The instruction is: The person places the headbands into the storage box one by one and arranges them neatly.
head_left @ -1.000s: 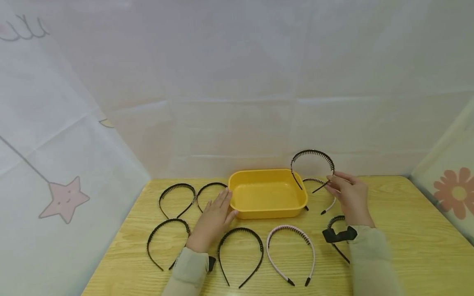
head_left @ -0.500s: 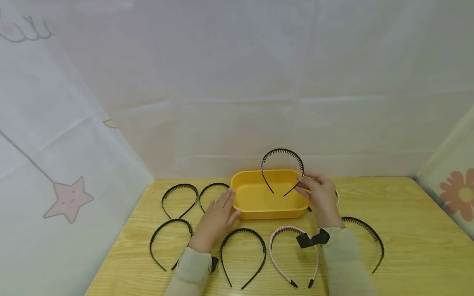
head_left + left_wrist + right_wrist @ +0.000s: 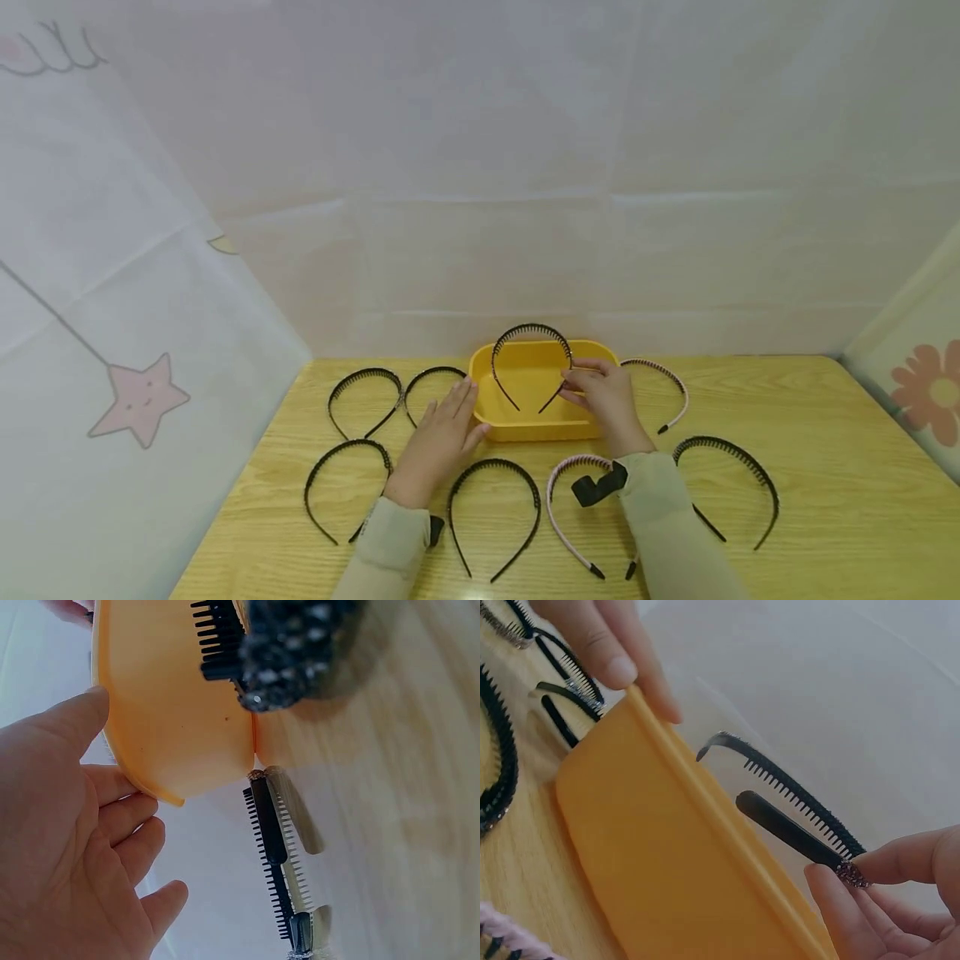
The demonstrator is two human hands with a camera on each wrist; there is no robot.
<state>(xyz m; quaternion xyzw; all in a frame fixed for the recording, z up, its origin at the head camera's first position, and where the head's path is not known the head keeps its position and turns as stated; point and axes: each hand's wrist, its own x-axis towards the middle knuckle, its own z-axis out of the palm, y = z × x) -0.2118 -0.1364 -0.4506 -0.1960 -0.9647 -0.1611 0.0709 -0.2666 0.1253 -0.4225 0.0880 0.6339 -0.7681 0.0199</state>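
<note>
My right hand [image 3: 607, 400] pinches one side of a black toothed headband [image 3: 532, 327] between thumb and fingers. It holds the headband upright above the yellow plastic basin [image 3: 547, 432], its two ends hanging over the inside. In the right wrist view the held headband [image 3: 780, 836] shows a glittery patch near the fingertips. My left hand [image 3: 435, 446] rests against the basin's left end, its fingers fairly straight along the rim. From the left wrist view, the thumb touches the edge of the basin [image 3: 172, 735]. No other headband shows inside the basin.
Black headbands lie on the wooden table [image 3: 840, 433]: two at back left, one front left [image 3: 347, 442], one front middle [image 3: 494, 462], one right [image 3: 759, 471]. A pink one [image 3: 552, 508] is partly under the right forearm; a pale pink one [image 3: 681, 387] lies behind the right hand.
My right hand has carried the black headband leftward from beyond the basin's right end to over its middle, then lower. The left hand stays at the basin's left end.
</note>
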